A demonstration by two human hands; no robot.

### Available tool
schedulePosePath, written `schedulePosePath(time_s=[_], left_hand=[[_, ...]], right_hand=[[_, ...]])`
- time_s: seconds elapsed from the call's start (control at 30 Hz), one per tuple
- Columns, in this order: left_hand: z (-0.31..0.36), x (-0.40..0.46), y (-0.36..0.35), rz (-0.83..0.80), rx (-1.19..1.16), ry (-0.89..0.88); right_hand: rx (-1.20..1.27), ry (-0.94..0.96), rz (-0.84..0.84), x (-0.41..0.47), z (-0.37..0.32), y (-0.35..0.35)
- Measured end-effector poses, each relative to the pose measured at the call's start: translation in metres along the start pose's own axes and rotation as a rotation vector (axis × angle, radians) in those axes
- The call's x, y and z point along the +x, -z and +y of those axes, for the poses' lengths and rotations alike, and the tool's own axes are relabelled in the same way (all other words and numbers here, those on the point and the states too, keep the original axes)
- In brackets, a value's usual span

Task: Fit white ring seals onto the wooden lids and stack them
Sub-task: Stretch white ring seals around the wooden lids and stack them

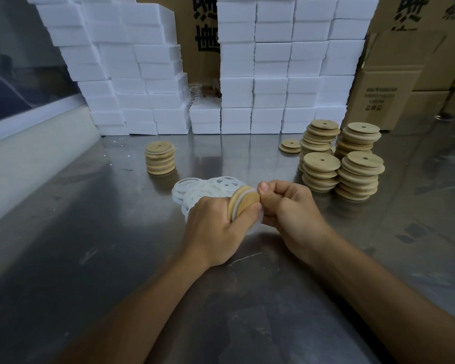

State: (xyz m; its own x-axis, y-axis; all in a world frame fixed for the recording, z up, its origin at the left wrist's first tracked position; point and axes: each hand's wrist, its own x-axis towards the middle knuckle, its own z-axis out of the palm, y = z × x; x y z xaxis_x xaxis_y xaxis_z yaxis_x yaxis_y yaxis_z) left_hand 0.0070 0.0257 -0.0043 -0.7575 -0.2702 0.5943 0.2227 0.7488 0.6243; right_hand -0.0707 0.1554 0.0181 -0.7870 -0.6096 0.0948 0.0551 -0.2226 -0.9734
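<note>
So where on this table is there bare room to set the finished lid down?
Bare steel lies left of the short lid stack, and between it and the tall lid stacks. The near table beside the forearms is bare too. Crowded: the ring pile behind both hands, and the right side.

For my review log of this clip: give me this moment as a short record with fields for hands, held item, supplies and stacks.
left hand: grips wooden lid on edge
right hand: fingers pinch white ring seal at lid's rim
loose seals: pile on metal table behind hands
finished stack: left, one short stack
unsealed lids: several stacks, right
background: white foam blocks, cardboard boxes
</note>
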Motion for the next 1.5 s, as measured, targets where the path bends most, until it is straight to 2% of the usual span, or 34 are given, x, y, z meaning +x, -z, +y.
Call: schedulePosePath(time_s=[0.23,0.4,0.53,0.67,0.77,0.87,0.93,1.03,1.2,1.37,1.5], left_hand=[[0.0016,0.0010,-0.0004,0.050,-0.055,0.007],[0.0006,0.0015,-0.0004,0.065,-0.003,-0.035],[0.0012,0.0011,-0.0014,0.058,0.023,-0.026],[0.0013,0.0015,-0.0016,0.009,-0.079,0.082],[-0.0003,0.0027,0.0015,-0.112,-0.171,0.208],[-0.0018,0.0027,0.0028,-0.172,-0.221,0.260],[-0.0012,0.0020,0.0018,-0.166,-0.187,0.256],[-0.0004,0.0018,0.0011,-0.101,-0.135,0.211],[-0.0007,0.0007,0.0021,-0.008,-0.110,0.138],[0.0029,0.0005,0.0016,0.007,-0.129,0.101],[0.0046,0.0017,0.0018,0.016,-0.151,0.087]], right_hand=[[-0.003,-0.035,-0.043,0.0013,-0.0006,0.0018],[0.039,-0.099,-0.087,-0.0002,0.0004,0.0020],[0.044,-0.076,-0.074,-0.0002,0.0015,0.0038],[-0.092,0.072,-0.023,0.0013,0.0012,0.0036],[-0.365,0.299,0.001,0.0024,0.0009,0.0070],[-0.590,0.475,-0.001,0.0000,0.0016,0.0086],[-0.636,0.518,0.002,-0.0016,0.0013,0.0085],[-0.567,0.466,0.007,-0.0013,0.0008,0.0055],[-0.293,0.285,-0.044,0.0017,-0.0012,0.0058],[-0.220,0.188,-0.059,0.0030,-0.0016,0.0080],[-0.163,0.183,-0.066,0.0019,-0.0042,0.0061]])
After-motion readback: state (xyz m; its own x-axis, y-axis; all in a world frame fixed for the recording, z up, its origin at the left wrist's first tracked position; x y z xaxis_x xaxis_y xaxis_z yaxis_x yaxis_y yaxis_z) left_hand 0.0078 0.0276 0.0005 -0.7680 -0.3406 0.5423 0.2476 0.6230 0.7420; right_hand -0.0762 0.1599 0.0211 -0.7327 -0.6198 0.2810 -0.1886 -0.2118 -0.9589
